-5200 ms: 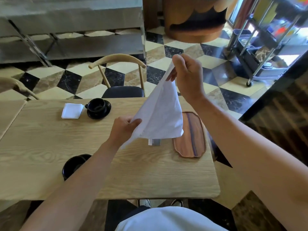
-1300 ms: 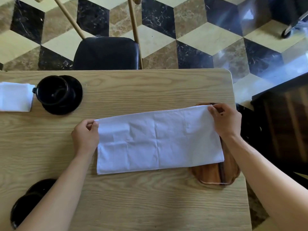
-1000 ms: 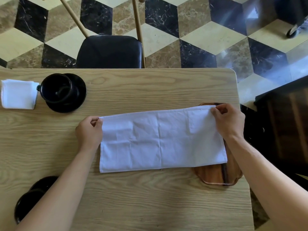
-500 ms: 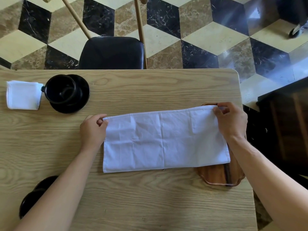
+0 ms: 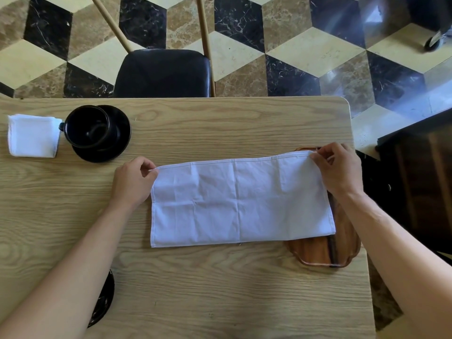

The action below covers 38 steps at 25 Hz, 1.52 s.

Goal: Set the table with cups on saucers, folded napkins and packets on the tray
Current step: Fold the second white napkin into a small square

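Note:
A white cloth napkin (image 5: 239,204) lies folded to a long strip on the wooden table (image 5: 195,289). My left hand (image 5: 133,183) pinches its far left corner. My right hand (image 5: 338,171) pinches its far right corner. The napkin's right end covers most of a brown wooden tray (image 5: 325,250); no packets are visible. A black cup (image 5: 88,127) stands on a black saucer (image 5: 115,145) at the far left, beside a small folded white napkin (image 5: 33,135). Another black saucer (image 5: 104,299) shows under my left forearm, its cup hidden.
A chair with a black seat (image 5: 162,73) is pushed in at the table's far side. The table's right edge runs just past the tray, with a dark cabinet (image 5: 420,182) beyond it. Patterned marble floor lies behind.
Five seconds ago the napkin hung in the air between my hands; it now lies flat as a strip. Over the last second both hands kept pinching the far corners with almost no movement.

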Each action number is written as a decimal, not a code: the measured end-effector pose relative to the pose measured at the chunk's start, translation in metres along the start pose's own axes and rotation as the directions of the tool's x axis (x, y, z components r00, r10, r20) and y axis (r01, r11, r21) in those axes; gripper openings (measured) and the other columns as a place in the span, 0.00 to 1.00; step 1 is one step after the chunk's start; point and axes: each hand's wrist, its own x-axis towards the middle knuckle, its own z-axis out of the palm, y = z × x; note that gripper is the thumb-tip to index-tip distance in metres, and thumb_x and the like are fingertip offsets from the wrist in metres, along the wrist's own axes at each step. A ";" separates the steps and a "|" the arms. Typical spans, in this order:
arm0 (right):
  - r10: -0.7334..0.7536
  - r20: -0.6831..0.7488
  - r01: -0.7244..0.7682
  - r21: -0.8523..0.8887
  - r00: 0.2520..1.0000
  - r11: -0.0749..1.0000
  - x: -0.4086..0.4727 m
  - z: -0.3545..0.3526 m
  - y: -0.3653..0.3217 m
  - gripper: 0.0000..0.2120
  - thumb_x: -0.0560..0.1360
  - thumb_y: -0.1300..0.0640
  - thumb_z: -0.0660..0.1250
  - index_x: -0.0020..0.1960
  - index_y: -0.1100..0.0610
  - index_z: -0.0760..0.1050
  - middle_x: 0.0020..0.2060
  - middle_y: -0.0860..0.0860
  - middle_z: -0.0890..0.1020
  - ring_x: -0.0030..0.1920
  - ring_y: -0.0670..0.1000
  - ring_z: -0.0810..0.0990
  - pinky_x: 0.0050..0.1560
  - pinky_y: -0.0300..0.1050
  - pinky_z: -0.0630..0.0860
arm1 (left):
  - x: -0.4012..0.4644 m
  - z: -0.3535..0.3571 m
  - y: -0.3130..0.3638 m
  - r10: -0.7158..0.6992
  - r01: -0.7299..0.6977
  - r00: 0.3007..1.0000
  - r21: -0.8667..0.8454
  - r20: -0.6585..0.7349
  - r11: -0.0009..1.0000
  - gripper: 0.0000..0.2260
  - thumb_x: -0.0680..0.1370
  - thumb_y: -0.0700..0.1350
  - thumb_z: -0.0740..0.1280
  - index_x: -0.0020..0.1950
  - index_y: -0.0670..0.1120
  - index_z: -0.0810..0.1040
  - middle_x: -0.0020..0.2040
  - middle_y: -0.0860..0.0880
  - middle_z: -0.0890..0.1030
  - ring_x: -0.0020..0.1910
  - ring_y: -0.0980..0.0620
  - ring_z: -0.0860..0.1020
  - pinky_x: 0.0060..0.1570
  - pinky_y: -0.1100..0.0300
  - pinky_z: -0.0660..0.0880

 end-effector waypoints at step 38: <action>-0.535 0.294 0.600 -0.210 0.792 0.772 -0.150 0.113 -0.100 0.24 0.83 0.52 0.57 0.78 0.59 0.68 0.79 0.60 0.64 0.80 0.65 0.58 0.78 0.66 0.56 | -0.127 0.107 0.059 0.401 -0.411 0.908 0.454 0.123 0.791 0.27 0.84 0.55 0.51 0.81 0.45 0.62 0.82 0.37 0.56 0.81 0.37 0.53 0.76 0.34 0.55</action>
